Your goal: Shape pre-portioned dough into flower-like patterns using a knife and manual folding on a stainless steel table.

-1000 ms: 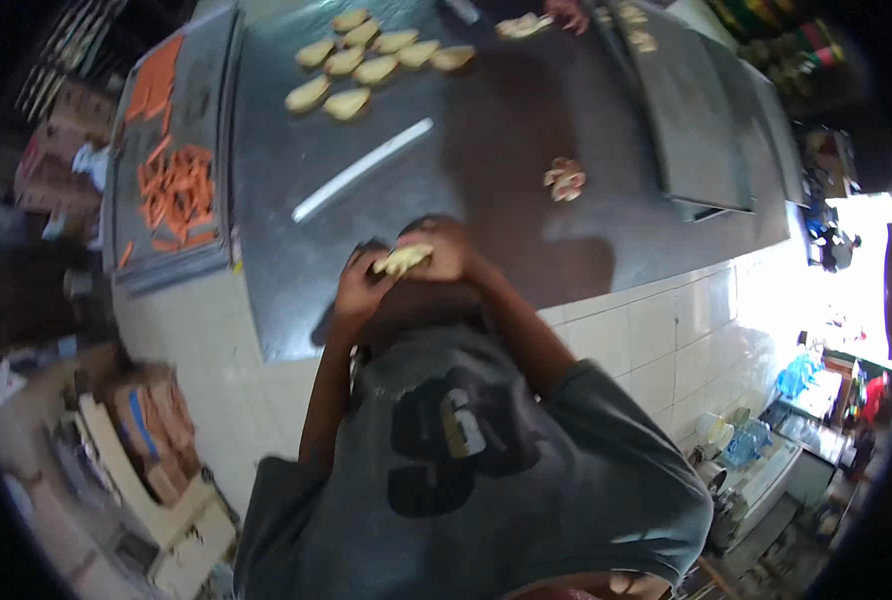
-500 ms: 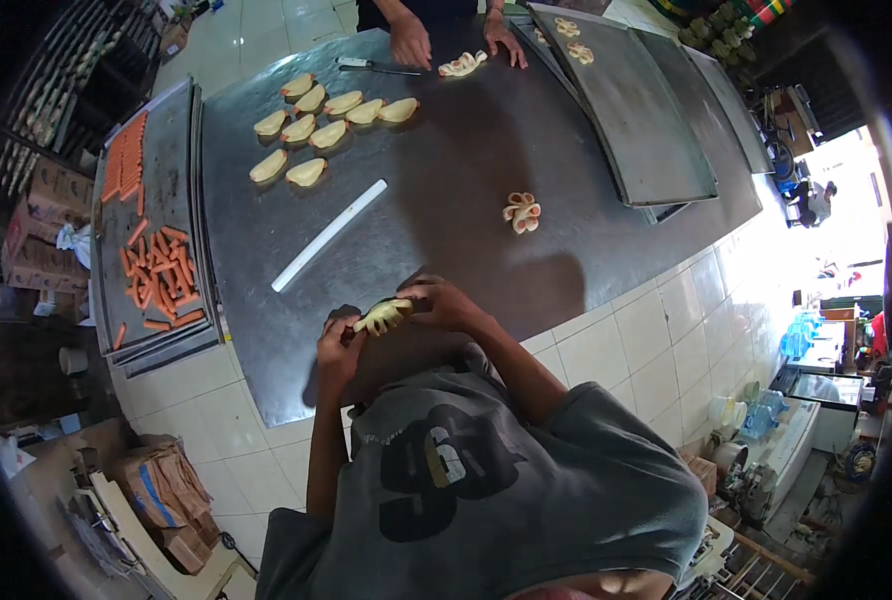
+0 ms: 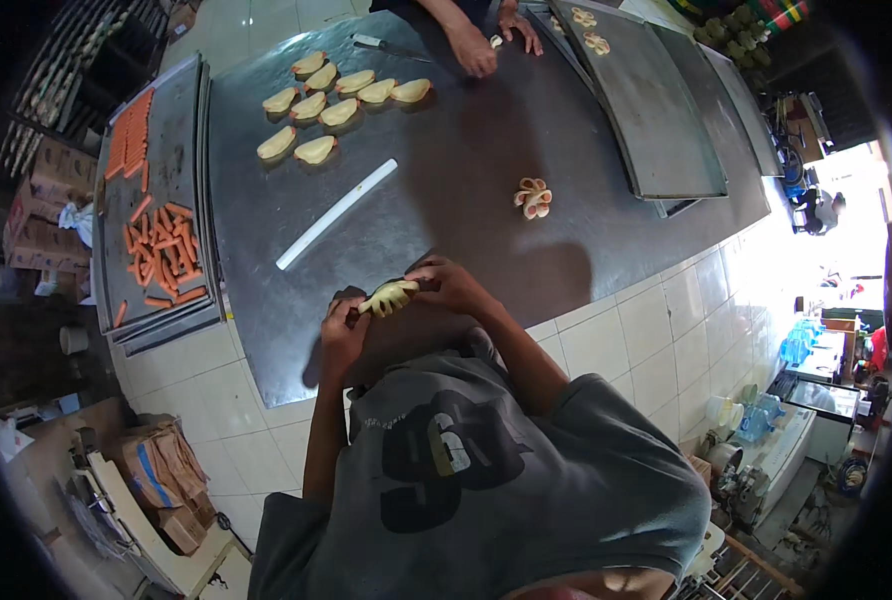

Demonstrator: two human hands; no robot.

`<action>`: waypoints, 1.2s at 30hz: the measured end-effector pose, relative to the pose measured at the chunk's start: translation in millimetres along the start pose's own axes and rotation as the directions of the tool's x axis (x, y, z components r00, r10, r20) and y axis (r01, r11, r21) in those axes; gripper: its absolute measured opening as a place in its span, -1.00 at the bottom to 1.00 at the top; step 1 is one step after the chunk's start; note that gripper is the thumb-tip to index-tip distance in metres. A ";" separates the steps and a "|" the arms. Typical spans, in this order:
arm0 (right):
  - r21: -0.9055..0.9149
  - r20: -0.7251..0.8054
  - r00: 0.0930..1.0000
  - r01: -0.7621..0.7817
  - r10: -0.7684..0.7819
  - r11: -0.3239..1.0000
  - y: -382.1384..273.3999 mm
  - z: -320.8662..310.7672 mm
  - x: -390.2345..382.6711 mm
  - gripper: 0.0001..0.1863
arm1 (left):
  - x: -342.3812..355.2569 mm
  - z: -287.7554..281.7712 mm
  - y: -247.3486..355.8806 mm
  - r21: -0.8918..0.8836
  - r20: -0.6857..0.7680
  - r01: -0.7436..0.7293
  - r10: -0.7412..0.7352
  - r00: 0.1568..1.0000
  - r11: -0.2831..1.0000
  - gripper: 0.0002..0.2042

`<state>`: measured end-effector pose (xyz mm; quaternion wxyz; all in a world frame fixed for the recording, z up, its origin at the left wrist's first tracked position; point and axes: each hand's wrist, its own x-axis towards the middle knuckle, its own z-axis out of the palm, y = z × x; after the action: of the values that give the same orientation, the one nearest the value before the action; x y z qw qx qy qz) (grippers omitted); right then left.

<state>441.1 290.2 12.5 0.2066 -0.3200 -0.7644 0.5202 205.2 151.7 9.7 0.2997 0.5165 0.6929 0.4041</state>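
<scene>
A strip of pale dough with slits along one side (image 3: pixel 392 296) is stretched between my hands above the near edge of the dark metal table (image 3: pixel 446 235). My left hand (image 3: pixel 344 326) pinches its left end, and my right hand (image 3: pixel 450 287) grips the right end. The cut segments fan out toward me. Farther right on the table sits a looped dough-and-sausage piece (image 3: pixel 533 198). A white rolling rod (image 3: pixel 337 214) lies slantwise beyond my hands.
Folded dough pieces with sausage (image 3: pixel 339 112) lie at the far left. A tray of sausages (image 3: pixel 166 250) stands along the left side. Across the table, a co-worker's hands (image 3: pixel 476 52) work near a white-handled knife (image 3: pixel 391 47). Baking trays (image 3: pixel 656 120) are at the right.
The slit dough has turned slightly between my hands, and its segments now hang more toward me. The co-worker's hand has moved over the piece in front of them, mostly covering it.
</scene>
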 end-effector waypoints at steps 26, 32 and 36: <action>-0.080 -0.042 0.988 0.144 -0.147 0.986 12.8 8.3 2.5 -0.68 | 53.5 -12.0 0.9 0.069 0.218 -0.085 0.069 0.974 0.994 -0.79; -0.051 -0.065 0.998 0.020 -0.024 0.999 7.5 6.4 -3.0 -0.65 | 51.6 -10.7 24.2 0.136 0.196 0.052 -0.079 0.978 0.989 -0.79; -0.053 -0.064 0.998 0.010 -0.013 0.999 -2.8 1.8 -1.3 -0.65 | 48.3 -6.6 14.7 0.129 0.182 0.017 -0.041 0.983 0.991 -0.78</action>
<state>440.1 287.4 14.5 0.2258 -0.3374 -0.7725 0.4883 192.8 198.3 25.8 0.3348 0.5595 0.6939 0.3054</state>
